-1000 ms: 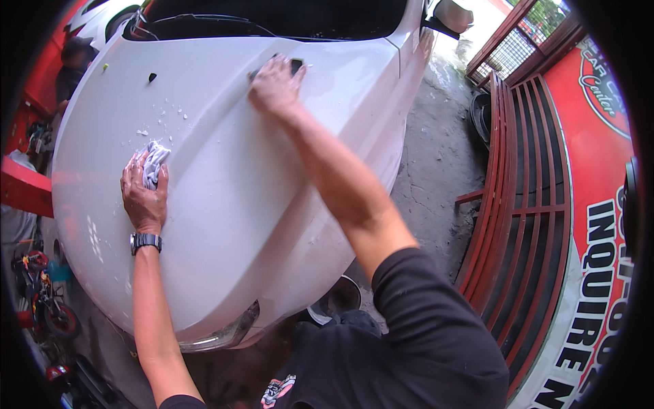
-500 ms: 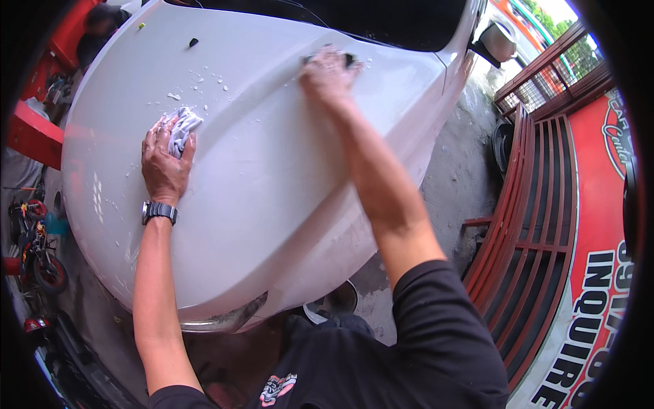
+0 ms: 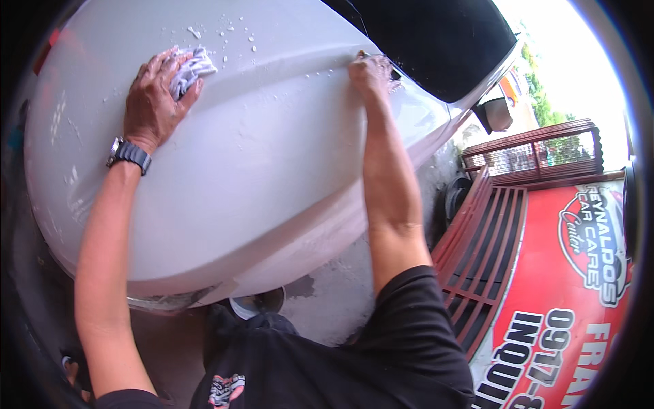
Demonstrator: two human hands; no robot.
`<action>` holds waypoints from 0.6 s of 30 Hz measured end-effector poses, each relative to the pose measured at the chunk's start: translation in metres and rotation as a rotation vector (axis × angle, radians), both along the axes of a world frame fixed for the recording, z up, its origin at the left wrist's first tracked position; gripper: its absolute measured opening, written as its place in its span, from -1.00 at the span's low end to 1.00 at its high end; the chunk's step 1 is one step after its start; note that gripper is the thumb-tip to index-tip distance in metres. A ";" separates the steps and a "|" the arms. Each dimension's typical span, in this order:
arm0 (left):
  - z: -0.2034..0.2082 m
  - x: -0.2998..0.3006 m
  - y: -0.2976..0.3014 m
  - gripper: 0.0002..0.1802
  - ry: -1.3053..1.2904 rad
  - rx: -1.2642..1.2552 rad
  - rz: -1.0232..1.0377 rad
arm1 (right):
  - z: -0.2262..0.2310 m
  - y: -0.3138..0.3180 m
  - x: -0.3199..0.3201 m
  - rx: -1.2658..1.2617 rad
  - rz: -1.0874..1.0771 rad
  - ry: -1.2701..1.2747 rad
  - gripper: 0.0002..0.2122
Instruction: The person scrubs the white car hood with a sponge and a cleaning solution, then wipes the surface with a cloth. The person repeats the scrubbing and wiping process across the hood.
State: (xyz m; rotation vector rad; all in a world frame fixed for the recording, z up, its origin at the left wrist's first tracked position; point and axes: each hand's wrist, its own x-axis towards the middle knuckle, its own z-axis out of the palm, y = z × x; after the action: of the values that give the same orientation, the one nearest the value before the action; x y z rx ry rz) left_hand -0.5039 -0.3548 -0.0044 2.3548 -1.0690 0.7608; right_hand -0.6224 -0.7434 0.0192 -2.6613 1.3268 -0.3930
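Observation:
A wet white car hood (image 3: pixel 259 184) fills the middle of the view. On its far left part, my left hand (image 3: pixel 158 95) presses a crumpled white cloth (image 3: pixel 192 69) against the paint, fingers curled round it. My right hand (image 3: pixel 372 73) is farther right, close to the base of the dark windshield (image 3: pixel 426 44). Its fingers bend over a dark pad, mostly hidden, of which only a black edge (image 3: pixel 395 75) shows. White suds and drops (image 3: pixel 228 31) dot the paint beyond the cloth.
Right of the car stand a dark red slatted metal bench (image 3: pixel 477 252) and a red and white banner (image 3: pixel 538 273). A side mirror (image 3: pixel 496 114) juts out at the far right. Below the front bumper, a round bucket (image 3: pixel 259 302) sits on the concrete floor.
My right hand has slid the dark pad over the hood to the windshield's lower edge. My left hand still rests on the cloth. The whole view has turned toward the right.

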 end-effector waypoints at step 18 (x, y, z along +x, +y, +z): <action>-0.016 0.016 0.007 -0.50 -0.034 -0.014 0.003 | 0.010 0.013 -0.007 0.109 0.272 -0.222 -0.42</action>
State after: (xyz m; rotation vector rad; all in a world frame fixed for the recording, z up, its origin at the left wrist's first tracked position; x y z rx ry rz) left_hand -0.4876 -0.3480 -0.0203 2.3409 -1.0706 0.8092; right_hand -0.6291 -0.7303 0.0287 -2.5700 0.8833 -0.5426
